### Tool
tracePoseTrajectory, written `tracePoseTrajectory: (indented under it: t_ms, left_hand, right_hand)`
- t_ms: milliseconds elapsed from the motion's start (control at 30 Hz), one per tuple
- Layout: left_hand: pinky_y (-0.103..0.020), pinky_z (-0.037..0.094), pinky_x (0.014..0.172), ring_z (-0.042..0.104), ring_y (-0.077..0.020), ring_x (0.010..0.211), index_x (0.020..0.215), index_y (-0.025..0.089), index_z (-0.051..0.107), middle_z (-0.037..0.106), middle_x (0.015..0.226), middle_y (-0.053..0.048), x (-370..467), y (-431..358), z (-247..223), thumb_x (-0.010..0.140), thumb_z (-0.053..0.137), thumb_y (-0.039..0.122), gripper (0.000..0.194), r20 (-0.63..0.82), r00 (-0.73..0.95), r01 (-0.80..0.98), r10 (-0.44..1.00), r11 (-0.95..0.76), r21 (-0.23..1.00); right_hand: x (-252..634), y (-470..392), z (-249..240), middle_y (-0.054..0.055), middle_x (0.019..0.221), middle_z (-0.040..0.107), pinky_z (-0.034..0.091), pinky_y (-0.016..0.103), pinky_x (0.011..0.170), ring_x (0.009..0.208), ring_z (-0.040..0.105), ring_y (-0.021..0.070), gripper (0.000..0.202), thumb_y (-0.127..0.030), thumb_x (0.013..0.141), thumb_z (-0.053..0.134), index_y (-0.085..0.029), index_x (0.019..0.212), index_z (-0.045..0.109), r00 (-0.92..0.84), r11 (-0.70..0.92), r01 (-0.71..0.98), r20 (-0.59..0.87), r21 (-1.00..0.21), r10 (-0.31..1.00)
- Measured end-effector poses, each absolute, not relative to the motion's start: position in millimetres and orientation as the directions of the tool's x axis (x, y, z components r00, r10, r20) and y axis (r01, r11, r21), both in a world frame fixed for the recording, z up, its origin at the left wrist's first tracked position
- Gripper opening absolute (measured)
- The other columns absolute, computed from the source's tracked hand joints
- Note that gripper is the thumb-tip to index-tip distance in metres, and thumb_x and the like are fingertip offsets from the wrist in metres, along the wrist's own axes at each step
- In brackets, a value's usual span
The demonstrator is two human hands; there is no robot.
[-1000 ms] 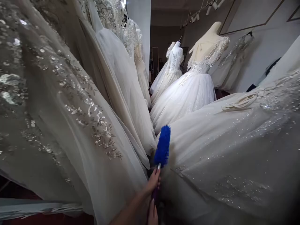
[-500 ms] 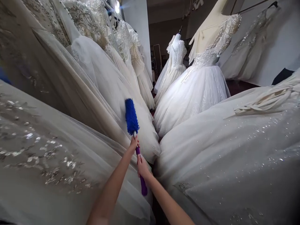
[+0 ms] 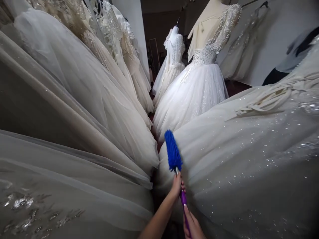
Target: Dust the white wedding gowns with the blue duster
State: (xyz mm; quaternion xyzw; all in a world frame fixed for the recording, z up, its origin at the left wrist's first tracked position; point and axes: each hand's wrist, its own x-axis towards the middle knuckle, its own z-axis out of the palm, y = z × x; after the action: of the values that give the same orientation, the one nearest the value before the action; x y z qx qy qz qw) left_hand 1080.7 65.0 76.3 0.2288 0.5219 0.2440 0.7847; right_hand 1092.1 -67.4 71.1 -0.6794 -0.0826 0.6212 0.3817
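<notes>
Both my hands are closed around one duster with a fluffy blue head [image 3: 172, 151] and a purple handle. My left hand [image 3: 177, 183] grips it high, close below the blue head at the metal neck. Lower down, my right hand [image 3: 191, 223] wraps the purple handle [image 3: 183, 198]. The blue head is in front of the sparkling white gown [image 3: 224, 149] on the right, at the left side of its skirt; whether it touches the fabric I cannot tell.
Long pale gowns [image 3: 82, 89] hang in a row on the left. Ahead, a white dress [image 3: 191, 89] stands on a mannequin, with another beaded dress [image 3: 174, 53] behind it. A narrow gap runs between the skirts. At the far right a person [image 3: 291, 56] is partly visible.
The duster and both hands have swung from the left gowns across to the right gown, and lower in view. My view has turned right. A person has come into sight at the right.
</notes>
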Motion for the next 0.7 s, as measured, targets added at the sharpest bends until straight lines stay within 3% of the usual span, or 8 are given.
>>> tracePoseTrajectory:
  t_ms: [67,200,300,400,500,600,700]
  left_hand:
    - [-0.018,0.033,0.039,0.031,-0.0048,0.035,0.085,0.024,0.036,0.037,0.052,0.010,1091,75,128,0.081,0.040,0.053,0.029,-0.540,0.522,-0.157,0.660,0.697,0.700]
    - [-0.019,0.036,0.039,0.034,-0.0050,0.036,0.088,0.024,0.038,0.041,0.052,0.011,1107,95,197,0.074,0.051,0.057,0.037,-0.270,0.773,-0.098,0.574,0.529,0.843]
    - [-0.020,0.037,0.042,0.038,-0.0058,0.038,0.090,0.022,0.043,0.044,0.053,0.010,1119,93,184,0.073,0.058,0.052,0.038,-0.420,0.752,0.019,0.508,0.621,0.784]
    - [-0.022,0.038,0.045,0.039,-0.0071,0.038,0.089,0.021,0.043,0.044,0.052,0.010,1114,70,131,0.076,0.059,0.043,0.029,-0.646,0.617,0.119,0.449,0.759,0.640]
    - [-0.024,0.039,0.047,0.037,-0.0075,0.036,0.082,0.022,0.039,0.040,0.050,0.010,1081,30,73,0.085,0.046,0.037,0.017,-0.753,0.517,0.140,0.407,0.828,0.543]
    - [-0.024,0.040,0.050,0.040,-0.0078,0.038,0.069,0.022,0.037,0.040,0.049,0.008,1033,-15,27,0.087,0.041,0.035,0.023,-0.833,0.445,0.157,0.327,0.888,0.432]
    - [-0.024,0.043,0.052,0.048,-0.0094,0.042,0.059,0.020,0.038,0.047,0.051,0.003,998,-46,3,0.085,0.046,0.035,0.030,-0.878,0.404,0.119,0.257,0.937,0.329]
  right_hand:
    - [1090,-66,110,-0.011,0.036,0.034,0.021,0.017,0.023,0.023,0.027,0.0049,0.057,-0.080,0.058,0.047,-0.024,0.065,0.043,0.303,-0.587,-0.419,-0.716,-0.693,0.629]
    - [1068,-45,170,-0.012,0.040,0.037,0.026,0.016,0.026,0.025,0.030,0.0039,0.058,-0.080,0.059,0.048,-0.023,0.073,0.045,0.492,-0.305,-0.508,-0.562,-0.805,0.665]
    - [1058,-44,180,-0.013,0.040,0.038,0.025,0.015,0.026,0.026,0.029,0.0031,0.054,-0.076,0.062,0.050,-0.023,0.073,0.044,0.529,-0.209,-0.595,-0.575,-0.776,0.625]
    - [1058,-69,162,-0.012,0.037,0.034,0.020,0.014,0.026,0.025,0.026,0.0023,0.047,-0.068,0.074,0.046,-0.021,0.067,0.045,0.424,-0.348,-0.686,-0.739,-0.639,0.523]
    - [1055,-108,129,-0.009,0.039,0.037,0.017,0.012,0.028,0.027,0.026,0.0010,0.040,-0.055,0.082,0.045,-0.019,0.065,0.050,0.261,-0.523,-0.703,-0.858,-0.483,0.442]
    - [1042,-145,89,-0.007,0.042,0.040,0.021,0.013,0.030,0.029,0.031,0.0024,0.030,-0.044,0.076,0.056,-0.019,0.061,0.053,0.248,-0.678,-0.582,-0.892,-0.449,0.379]
    - [1027,-181,51,-0.003,0.042,0.047,0.037,0.019,0.039,0.040,0.051,0.0116,0.019,-0.029,0.062,0.067,-0.021,0.052,0.052,0.454,-0.766,-0.274,-0.780,-0.582,0.430]
